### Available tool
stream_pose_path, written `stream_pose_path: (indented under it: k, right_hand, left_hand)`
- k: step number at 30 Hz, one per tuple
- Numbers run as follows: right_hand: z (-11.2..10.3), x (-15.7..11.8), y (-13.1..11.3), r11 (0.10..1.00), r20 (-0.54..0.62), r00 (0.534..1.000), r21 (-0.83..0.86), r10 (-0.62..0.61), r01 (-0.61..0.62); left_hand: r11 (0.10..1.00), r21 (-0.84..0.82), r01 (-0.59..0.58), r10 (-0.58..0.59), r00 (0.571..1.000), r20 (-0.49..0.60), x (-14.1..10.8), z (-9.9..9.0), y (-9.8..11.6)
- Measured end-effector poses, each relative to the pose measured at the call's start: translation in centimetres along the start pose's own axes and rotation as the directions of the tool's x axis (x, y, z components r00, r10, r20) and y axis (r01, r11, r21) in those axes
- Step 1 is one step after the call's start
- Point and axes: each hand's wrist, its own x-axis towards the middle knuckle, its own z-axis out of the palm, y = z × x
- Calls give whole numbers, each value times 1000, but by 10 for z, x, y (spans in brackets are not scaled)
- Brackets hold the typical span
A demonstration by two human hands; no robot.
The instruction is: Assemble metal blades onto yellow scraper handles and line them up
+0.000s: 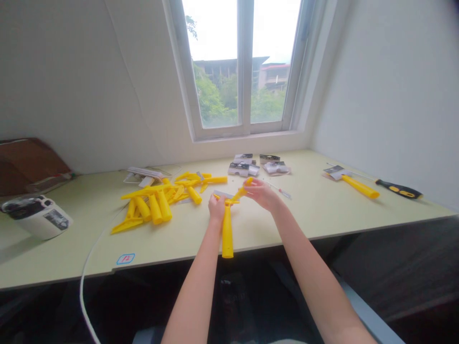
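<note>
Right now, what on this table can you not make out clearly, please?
In the head view:
- Small yellow piece: partly covered by the right hand.
- Yellow pile: lower pieces covered by upper ones.
- Packets: print too small and blurred.
- Brown object: cut off by the left edge.

A small workroom: screwdriver (397, 188) and loose yellow parts (155, 209) on a table (340, 210).

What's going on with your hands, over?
Left grip on yellow handle. Right grip on small yellow piece, near handle's top. Yellow pile left, seemingly not blocking.
</note>
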Motion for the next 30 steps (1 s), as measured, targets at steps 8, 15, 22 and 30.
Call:
stream_pose_path:
  k: [8, 15, 22, 30]
  right_hand:
    - [35, 17, 35, 993, -370, 929, 94, -32, 72]
    - [46, 14, 44, 996, -169, 985, -89, -45, 30]
    - [35, 14, 41, 959, -155, 982, -275, -111, 65]
    - [31, 6, 37, 989, 16, 994, -99, 109, -107]
  left_hand:
    - [998, -58, 11, -6, 997, 77, 0, 0, 1]
    - [995, -103, -16, 21, 999, 46, 0, -2, 1]
    - [993, -113, 15, -5, 996, 93, -2, 0, 3]
    - [993, -108, 37, -24, 993, 118, -2, 2, 3]
